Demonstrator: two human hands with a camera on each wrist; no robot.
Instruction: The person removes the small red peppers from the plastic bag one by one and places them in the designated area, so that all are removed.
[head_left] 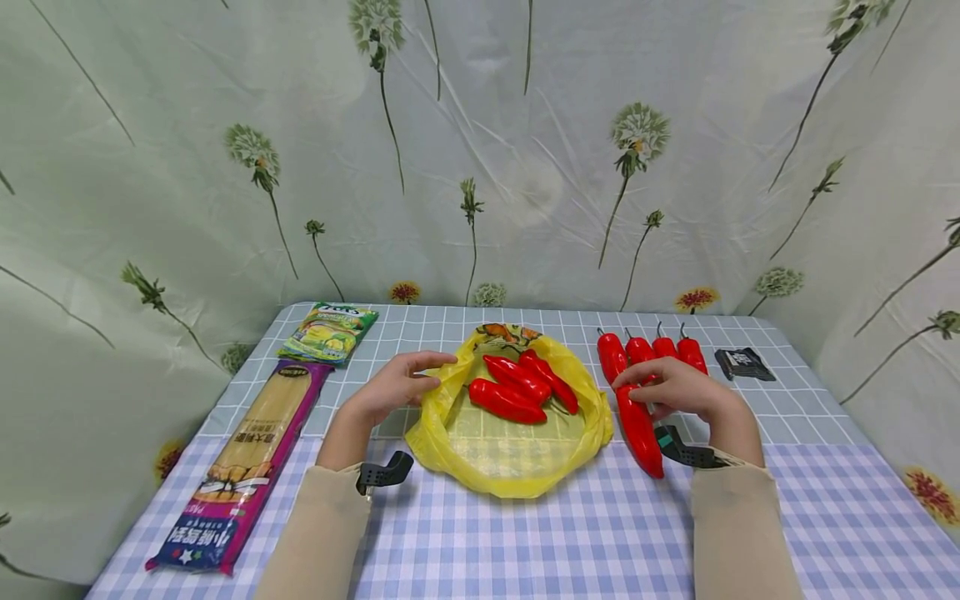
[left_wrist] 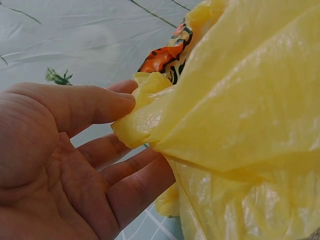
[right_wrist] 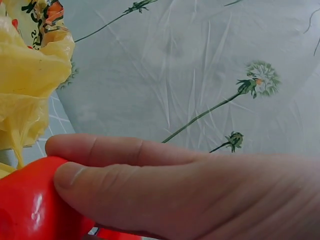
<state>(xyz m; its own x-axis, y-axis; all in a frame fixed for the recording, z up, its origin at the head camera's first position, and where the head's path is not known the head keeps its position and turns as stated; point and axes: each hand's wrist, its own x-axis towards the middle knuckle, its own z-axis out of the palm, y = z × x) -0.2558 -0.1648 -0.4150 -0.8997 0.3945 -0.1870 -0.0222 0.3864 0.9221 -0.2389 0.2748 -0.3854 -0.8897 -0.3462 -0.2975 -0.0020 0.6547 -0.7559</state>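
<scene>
A yellow plastic bag (head_left: 510, 485) stands with its mouth wide and its rim rolled outward, three red peppers (head_left: 507, 402) lying inside. My left hand (head_left: 393, 385) pinches the bag's left rim between thumb and fingers, as the left wrist view shows at the yellow film (left_wrist: 145, 117). On the other side of the bag, my right hand (head_left: 686, 385) grips a long red pepper (head_left: 641, 437), thumb against its glossy skin in the right wrist view. Several more red peppers (head_left: 611, 354) lie in a row behind the right hand, partly hidden by it.
Along the left side lies a long pack of pasta (head_left: 255, 446), with a green and yellow packet (head_left: 327, 333) behind it. A small black packet (head_left: 744, 364) sits at the back right. A flower-print curtain (head_left: 480, 150) closes off the checked table's (head_left: 540, 550) far edge.
</scene>
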